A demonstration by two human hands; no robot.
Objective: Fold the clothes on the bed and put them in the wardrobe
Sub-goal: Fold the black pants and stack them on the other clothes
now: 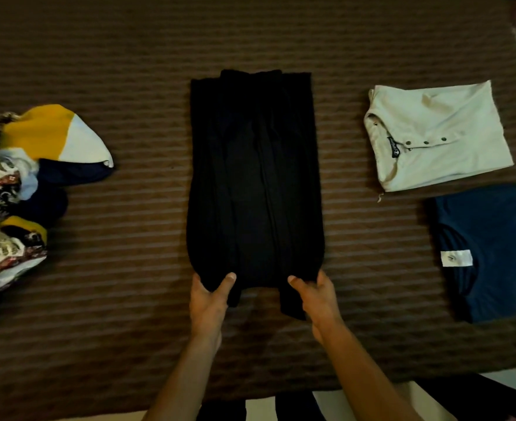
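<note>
Two hands grasp the near edge of a black garment (255, 177) that lies folded into a long panel in the middle of the bed (281, 31), which has a brown striped cover. The left hand (209, 296) pinches its near left corner, thumb on top; the right hand (316, 294) pinches the near right corner likewise. Well to the right lie a folded cream polo shirt (442, 132) and, just beside it, a folded navy t-shirt (490, 250). At the left edge sits an unfolded heap of patterned clothes (22, 189).
</note>
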